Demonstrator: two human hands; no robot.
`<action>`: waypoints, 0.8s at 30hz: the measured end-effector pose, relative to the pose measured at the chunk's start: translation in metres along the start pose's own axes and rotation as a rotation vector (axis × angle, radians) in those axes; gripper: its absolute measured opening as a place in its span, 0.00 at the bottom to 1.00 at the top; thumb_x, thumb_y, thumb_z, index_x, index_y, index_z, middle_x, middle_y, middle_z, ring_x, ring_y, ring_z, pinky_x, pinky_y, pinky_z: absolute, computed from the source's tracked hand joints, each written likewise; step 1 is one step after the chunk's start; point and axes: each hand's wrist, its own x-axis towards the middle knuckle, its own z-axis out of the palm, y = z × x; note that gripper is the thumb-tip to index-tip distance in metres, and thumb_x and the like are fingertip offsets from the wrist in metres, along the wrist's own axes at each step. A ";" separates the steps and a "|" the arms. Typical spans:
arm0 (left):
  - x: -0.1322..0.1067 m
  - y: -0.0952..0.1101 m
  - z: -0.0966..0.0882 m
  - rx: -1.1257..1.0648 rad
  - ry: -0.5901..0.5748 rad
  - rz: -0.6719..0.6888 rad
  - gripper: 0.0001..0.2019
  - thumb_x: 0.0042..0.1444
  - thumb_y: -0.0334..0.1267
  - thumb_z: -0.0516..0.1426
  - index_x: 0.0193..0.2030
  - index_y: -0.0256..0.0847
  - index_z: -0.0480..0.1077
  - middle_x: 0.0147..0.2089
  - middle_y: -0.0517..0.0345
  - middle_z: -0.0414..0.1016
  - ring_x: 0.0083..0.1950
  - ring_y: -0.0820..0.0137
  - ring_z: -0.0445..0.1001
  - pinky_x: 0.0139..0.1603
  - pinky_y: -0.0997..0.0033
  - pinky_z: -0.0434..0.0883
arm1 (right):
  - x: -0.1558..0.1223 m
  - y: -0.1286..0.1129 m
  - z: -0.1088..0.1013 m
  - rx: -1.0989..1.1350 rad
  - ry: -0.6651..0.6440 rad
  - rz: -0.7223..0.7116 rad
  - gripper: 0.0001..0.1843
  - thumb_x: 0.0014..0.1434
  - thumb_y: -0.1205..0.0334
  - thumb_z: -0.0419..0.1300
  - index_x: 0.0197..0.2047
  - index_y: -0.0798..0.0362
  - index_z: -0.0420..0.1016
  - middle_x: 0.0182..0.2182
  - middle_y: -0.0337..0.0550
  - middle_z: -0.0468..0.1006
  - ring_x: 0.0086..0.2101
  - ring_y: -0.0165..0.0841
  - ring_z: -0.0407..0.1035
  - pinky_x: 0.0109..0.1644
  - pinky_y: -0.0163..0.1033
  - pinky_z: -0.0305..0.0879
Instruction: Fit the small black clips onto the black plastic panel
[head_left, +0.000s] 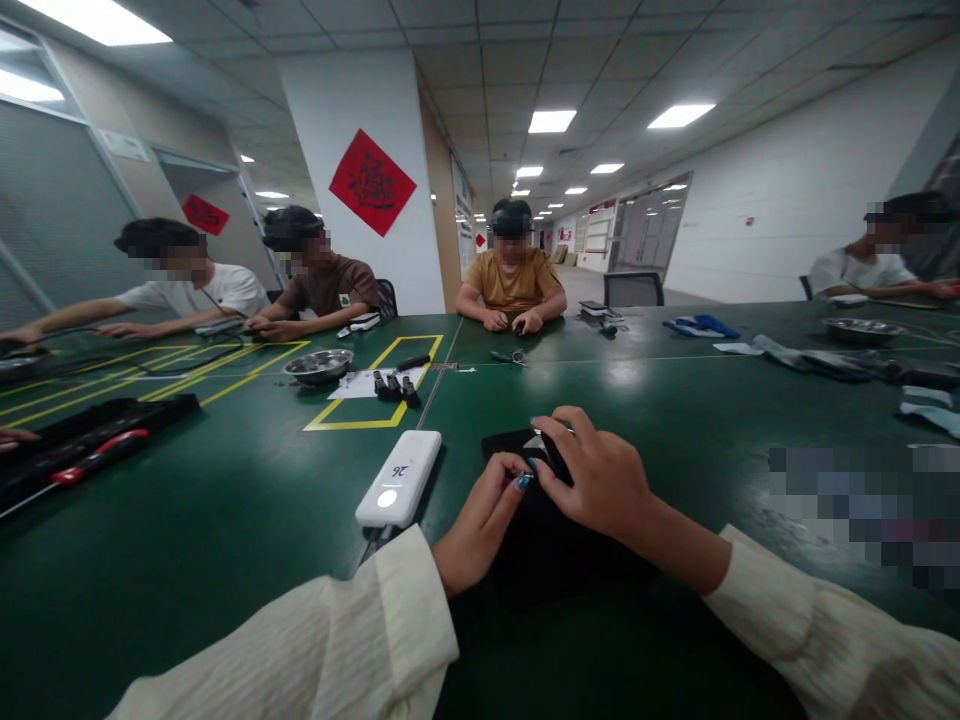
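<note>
My left hand (pixel 487 515) is closed in a pinch, its thumb and forefinger pressed together over the black cloth or pouch (pixel 551 565) on the table before me. What sits between those fingertips is too small to make out. Curled over the same dark piece, my right hand (pixel 604 485) has its thumb against the left fingertips and its fingers bent across the far edge. A small pale patch shows under the right fingers, mostly hidden. Left of my hands lies a white power bank (pixel 399 480) with a cable at its near end.
Beyond the power bank are a metal bowl (pixel 319 366), several black cylindrical pieces (pixel 396 388) and white paper (pixel 349 385). Pliers (pixel 510 357) lie farther off. A red-handled tool (pixel 101 457) rests at left. Co-workers sit around the green table (pixel 247 500); cloths (pixel 806 358) lie right.
</note>
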 end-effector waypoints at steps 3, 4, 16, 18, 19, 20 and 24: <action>0.004 -0.006 -0.001 -0.038 0.058 -0.043 0.08 0.62 0.41 0.46 0.42 0.41 0.60 0.38 0.59 0.62 0.40 0.71 0.62 0.42 0.73 0.62 | 0.001 0.006 0.011 0.082 -0.106 0.074 0.21 0.58 0.57 0.48 0.54 0.50 0.66 0.50 0.48 0.66 0.30 0.31 0.69 0.28 0.36 0.62; 0.006 -0.008 -0.002 -0.046 0.086 -0.047 0.07 0.62 0.40 0.47 0.42 0.41 0.60 0.38 0.59 0.62 0.40 0.71 0.62 0.42 0.73 0.62 | 0.001 0.008 0.014 0.139 -0.127 0.094 0.20 0.58 0.59 0.48 0.52 0.50 0.67 0.50 0.48 0.66 0.32 0.32 0.69 0.30 0.36 0.64; 0.022 -0.017 -0.023 -0.029 0.676 -0.104 0.12 0.58 0.45 0.51 0.43 0.41 0.64 0.33 0.62 0.65 0.35 0.73 0.65 0.38 0.74 0.64 | 0.001 0.062 0.022 0.827 0.093 0.631 0.24 0.51 0.62 0.49 0.51 0.53 0.71 0.46 0.49 0.70 0.26 0.32 0.68 0.29 0.42 0.66; 0.022 -0.018 -0.021 -0.122 0.623 -0.126 0.14 0.56 0.47 0.52 0.43 0.40 0.65 0.34 0.60 0.67 0.36 0.72 0.67 0.40 0.72 0.66 | -0.004 0.072 0.030 1.077 0.137 0.870 0.25 0.47 0.60 0.51 0.49 0.53 0.72 0.42 0.47 0.74 0.19 0.28 0.63 0.22 0.39 0.61; 0.021 -0.018 -0.020 -0.160 0.579 -0.140 0.14 0.56 0.47 0.53 0.43 0.39 0.66 0.35 0.59 0.69 0.37 0.71 0.68 0.41 0.71 0.67 | -0.007 0.076 0.034 1.184 0.167 0.960 0.25 0.46 0.60 0.52 0.47 0.53 0.74 0.39 0.45 0.75 0.19 0.29 0.64 0.22 0.38 0.60; 0.021 -0.018 -0.018 -0.184 0.527 -0.156 0.15 0.55 0.47 0.53 0.42 0.38 0.66 0.36 0.58 0.70 0.38 0.70 0.69 0.41 0.70 0.67 | -0.011 0.078 0.039 1.265 0.195 1.022 0.24 0.44 0.60 0.53 0.45 0.53 0.75 0.36 0.43 0.77 0.21 0.31 0.65 0.24 0.38 0.61; 0.020 -0.020 -0.011 -0.207 0.333 -0.209 0.15 0.52 0.45 0.57 0.42 0.37 0.69 0.36 0.56 0.73 0.38 0.69 0.72 0.42 0.68 0.69 | -0.023 0.070 0.051 1.372 0.244 1.081 0.17 0.41 0.57 0.57 0.35 0.51 0.78 0.33 0.40 0.79 0.35 0.38 0.70 0.36 0.40 0.65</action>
